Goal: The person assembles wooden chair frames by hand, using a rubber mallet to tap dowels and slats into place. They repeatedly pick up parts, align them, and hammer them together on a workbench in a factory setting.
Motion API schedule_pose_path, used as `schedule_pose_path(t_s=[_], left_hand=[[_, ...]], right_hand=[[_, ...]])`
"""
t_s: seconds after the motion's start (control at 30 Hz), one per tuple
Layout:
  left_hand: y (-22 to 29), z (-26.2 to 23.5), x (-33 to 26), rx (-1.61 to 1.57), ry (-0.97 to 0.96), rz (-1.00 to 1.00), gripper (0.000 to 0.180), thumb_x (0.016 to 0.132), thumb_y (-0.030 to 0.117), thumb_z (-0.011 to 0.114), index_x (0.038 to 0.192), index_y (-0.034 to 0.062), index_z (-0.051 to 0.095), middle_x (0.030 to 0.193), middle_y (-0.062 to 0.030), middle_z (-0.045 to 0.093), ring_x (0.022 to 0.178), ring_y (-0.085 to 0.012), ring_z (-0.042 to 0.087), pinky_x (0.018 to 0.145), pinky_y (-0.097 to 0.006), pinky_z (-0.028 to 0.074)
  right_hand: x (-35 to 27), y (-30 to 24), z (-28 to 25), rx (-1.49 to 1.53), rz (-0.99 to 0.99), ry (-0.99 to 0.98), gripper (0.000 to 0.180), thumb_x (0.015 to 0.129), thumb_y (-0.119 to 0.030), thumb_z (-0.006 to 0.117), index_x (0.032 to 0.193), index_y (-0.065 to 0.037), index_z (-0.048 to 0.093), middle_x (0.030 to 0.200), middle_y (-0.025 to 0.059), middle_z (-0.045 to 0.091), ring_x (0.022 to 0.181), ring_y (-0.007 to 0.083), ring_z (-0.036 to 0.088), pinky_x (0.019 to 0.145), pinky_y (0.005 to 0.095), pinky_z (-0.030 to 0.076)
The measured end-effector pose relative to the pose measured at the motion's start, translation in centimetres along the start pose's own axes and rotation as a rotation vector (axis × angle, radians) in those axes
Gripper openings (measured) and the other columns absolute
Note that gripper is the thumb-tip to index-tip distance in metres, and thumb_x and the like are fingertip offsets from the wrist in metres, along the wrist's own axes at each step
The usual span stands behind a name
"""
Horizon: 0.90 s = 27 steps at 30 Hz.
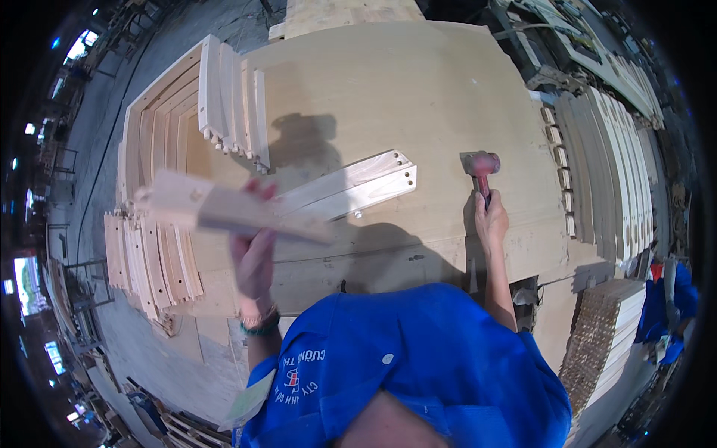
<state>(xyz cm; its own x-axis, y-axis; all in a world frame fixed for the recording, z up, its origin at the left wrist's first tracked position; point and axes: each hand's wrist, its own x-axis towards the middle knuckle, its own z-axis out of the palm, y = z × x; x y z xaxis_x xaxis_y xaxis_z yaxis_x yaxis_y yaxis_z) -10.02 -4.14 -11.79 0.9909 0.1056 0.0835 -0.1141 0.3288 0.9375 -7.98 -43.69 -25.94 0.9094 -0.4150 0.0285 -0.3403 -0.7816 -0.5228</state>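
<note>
My left hand is wrapped round a pale wooden board, raised over the left side of the table and smeared by motion. A dark hole shows near its far-left end. My right hand grips the handle of a mallet with a reddish head, held over the right half of the table. Between my hands, two pale wooden slats lie side by side at a slant, with holes at their right ends. A small white bit lies just below them.
Curved wooden frames with pegged ends stand at the table's back left, with more slats piled nearer. Along the right edge sit curved wooden parts and small blocks. A stack of wooden pieces is at the near right.
</note>
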Motion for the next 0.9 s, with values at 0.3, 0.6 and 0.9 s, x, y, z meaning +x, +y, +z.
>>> schedule_pose_path(t_s=[0.3, 0.6, 0.9], left_hand=[[-8.6, 6.8, 8.9, 0.051, -0.136, -0.136, 0.052, 0.088, 0.013, 0.064, 0.132, 0.0064, 0.036, 0.128, -0.0083, 0.05, 0.116, -0.0173, 0.05, 0.096, -0.035, 0.044], [-10.1, 8.2, 10.6, 0.168, -0.119, -0.036, 0.044, 0.088, 0.016, 0.066, 0.123, 0.007, 0.041, 0.118, -0.0071, 0.055, 0.104, -0.0145, 0.056, 0.086, -0.03, 0.05], [-8.8, 11.6, 9.7, -0.318, -0.019, -0.355, 0.031, 0.091, 0.036, 0.061, 0.094, 0.0057, 0.056, 0.086, -0.0073, 0.064, 0.077, -0.0167, 0.065, 0.072, -0.03, 0.058]], right_hand=[[0.0, -0.2, -0.3, 0.035, -0.013, 0.022, 0.024, 0.091, -0.026, 0.054, 0.099, -0.004, 0.051, 0.083, 0.0213, 0.064, 0.077, 0.0417, 0.062, 0.066, 0.0494, 0.047], [-0.4, 0.0, -0.5, 0.071, -0.016, 0.048, 0.024, 0.09, -0.025, 0.055, 0.1, -0.003, 0.051, 0.082, 0.0205, 0.064, 0.076, 0.0406, 0.062, 0.066, 0.0491, 0.047], [-0.5, -3.4, -2.8, -0.087, -0.289, 0.164, 0.059, 0.078, -0.024, 0.071, 0.125, -0.002, 0.043, 0.122, 0.0216, 0.05, 0.106, 0.0334, 0.055, 0.081, 0.0426, 0.047]])
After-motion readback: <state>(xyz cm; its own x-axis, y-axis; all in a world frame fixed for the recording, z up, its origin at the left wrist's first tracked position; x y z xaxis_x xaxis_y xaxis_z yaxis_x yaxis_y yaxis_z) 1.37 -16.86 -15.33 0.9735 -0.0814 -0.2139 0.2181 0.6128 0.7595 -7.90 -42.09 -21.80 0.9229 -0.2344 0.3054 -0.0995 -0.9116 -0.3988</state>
